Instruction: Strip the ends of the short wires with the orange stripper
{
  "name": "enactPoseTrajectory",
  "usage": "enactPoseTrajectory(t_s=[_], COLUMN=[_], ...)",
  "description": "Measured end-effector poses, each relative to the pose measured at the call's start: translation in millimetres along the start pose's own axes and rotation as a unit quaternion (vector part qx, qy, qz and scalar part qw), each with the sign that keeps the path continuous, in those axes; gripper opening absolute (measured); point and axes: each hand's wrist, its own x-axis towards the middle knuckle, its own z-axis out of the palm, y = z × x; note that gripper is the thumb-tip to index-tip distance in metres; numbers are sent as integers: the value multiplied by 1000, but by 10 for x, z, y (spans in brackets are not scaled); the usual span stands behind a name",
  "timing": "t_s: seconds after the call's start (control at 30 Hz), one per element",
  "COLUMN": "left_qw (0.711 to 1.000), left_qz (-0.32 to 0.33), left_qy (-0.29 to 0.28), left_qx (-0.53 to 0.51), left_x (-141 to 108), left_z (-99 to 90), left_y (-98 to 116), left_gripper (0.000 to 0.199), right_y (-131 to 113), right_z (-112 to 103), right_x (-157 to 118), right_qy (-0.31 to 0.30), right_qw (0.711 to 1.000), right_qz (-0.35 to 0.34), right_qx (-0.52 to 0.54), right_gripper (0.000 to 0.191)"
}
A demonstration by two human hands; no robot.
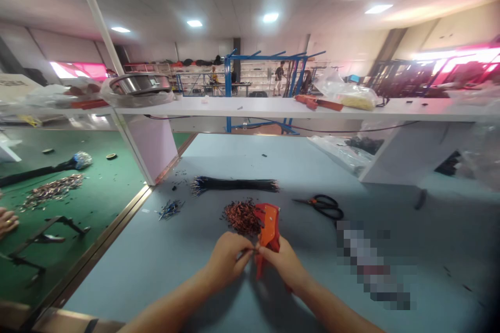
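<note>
My right hand (284, 260) is wrapped round an orange-red wire stripper (270, 221), its head pointing away from me. My left hand (230, 257) is closed in a pinch, its fingertips meeting my right thumb beside the tool. A thin, small reddish-brown piece seems to be between the fingertips, too small to name. Just beyond my hands lies a heap of small reddish-brown pieces (242, 216), partly behind the tool. Farther back a bundle of black wires (238, 184) with bare-looking ends lies crosswise. Black-handled scissors (326, 206) rest to the right.
Small blue and dark scraps (171, 209) lie at the left. A white raised shelf (234, 106) spans the back, bearing a metal-rimmed bowl (140, 84) and another orange tool (318, 103). On the adjoining green table (109, 208) are a co-worker's hand (8, 220) and a black stand (42, 239).
</note>
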Motion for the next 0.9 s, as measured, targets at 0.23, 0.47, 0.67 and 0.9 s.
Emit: enactPoseTrajectory(t_s=[0.23,0.47,0.67,0.9], left_qw=[1000,999,999,999], left_qz=[1,-9,6,6], left_qy=[19,-33,-46,-41], left_qx=[-9,-22,2,3], left_x=[6,14,18,27], left_z=[-10,-70,-89,-129], left_y=[-9,26,30,62], left_gripper=[12,17,14,15], right_y=[-42,-46,-56,-96], right_z=[22,14,33,37], right_x=[-20,-5,-16,-39], right_qy=[-36,-23,-24,-26], right_qw=[999,995,996,993], right_qz=[26,65,55,87], right_qx=[31,73,61,72], right_gripper=[31,36,33,38])
